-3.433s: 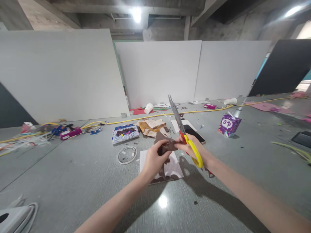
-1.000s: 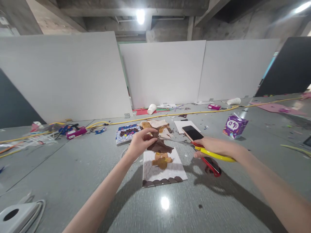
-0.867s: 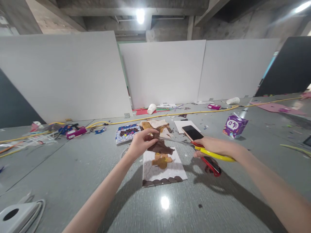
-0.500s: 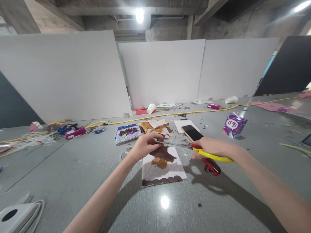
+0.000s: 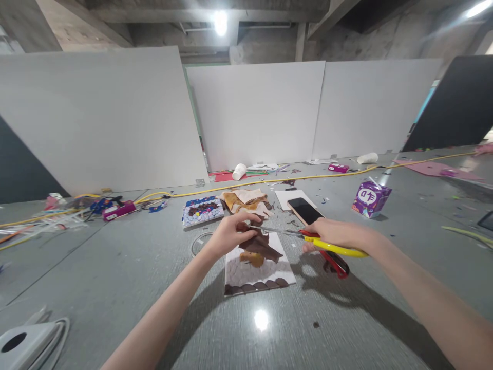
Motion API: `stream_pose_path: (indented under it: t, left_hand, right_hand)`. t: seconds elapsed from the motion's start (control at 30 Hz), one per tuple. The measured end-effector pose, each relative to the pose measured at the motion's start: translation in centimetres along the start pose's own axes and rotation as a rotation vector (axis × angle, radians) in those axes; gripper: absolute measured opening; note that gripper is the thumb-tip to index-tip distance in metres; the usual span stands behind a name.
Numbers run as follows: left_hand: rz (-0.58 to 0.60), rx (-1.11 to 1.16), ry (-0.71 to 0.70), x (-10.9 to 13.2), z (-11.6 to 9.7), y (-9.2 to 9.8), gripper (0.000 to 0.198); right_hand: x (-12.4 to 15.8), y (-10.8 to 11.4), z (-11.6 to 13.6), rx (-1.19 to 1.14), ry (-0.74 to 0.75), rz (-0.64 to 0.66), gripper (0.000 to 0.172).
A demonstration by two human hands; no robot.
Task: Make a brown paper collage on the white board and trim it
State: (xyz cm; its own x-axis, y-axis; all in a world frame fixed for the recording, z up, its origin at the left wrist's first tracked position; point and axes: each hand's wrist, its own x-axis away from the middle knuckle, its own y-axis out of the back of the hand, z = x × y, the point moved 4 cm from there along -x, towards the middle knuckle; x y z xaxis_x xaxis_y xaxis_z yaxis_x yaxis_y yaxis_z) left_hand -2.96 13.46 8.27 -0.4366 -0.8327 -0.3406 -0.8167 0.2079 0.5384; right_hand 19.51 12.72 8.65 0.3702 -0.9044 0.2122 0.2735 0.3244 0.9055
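My left hand (image 5: 230, 234) pinches a dark brown piece of thin, leather-like sheet (image 5: 266, 247) between thumb and fingers. Scissors (image 5: 337, 248) with yellow and red handles are gripped in my right hand (image 5: 339, 232). Their blades point left and reach the brown sheet by my left fingertips; how far apart the blades are is hard to tell. Below the sheet lies a white board (image 5: 279, 272) with a tan piece (image 5: 252, 258) and pale rounded shapes on it. Overlapping dark brown pieces (image 5: 254, 286) line its near edge.
Behind my hands are a patterned board (image 5: 204, 211), tan and brown scraps (image 5: 246, 199) and a phone (image 5: 304, 209). A red-and-black object (image 5: 336, 264) lies below my right hand. A purple drink carton (image 5: 371, 199) stands right. A yellow cable (image 5: 300, 178) crosses behind.
The hanging part of the brown sheet has swung slightly down and right, with its edges shaped differently against the board. Both hands and the scissors stay almost in place.
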Motion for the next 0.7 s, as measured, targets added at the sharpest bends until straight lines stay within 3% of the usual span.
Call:
stream_pose_path:
  t: [0.3, 0.47, 0.6, 0.7]
  left_hand:
    - [0.051, 0.029, 0.081, 0.1, 0.8, -0.2, 0.026]
    - [0.003, 0.089, 0.107, 0.0, 1.0, 0.8, 0.028]
    - [-0.067, 0.127, 0.145, 0.0, 1.4, 1.8, 0.03]
    - [-0.12, 0.136, 0.15, -0.1, 1.8, 2.1, 0.029]
  right_hand:
    - [-0.2, -0.1, 0.0, 0.127, 0.003, 0.058, 0.044]
    - [0.6, 1.0, -0.3, 0.176, 0.042, 0.061, 0.042]
    - [1.3, 2.6, -1.2, 0.181, 0.008, -0.033, 0.047]
    - [1.0, 2.5, -1.3, 0.215, -0.087, -0.159, 0.045]
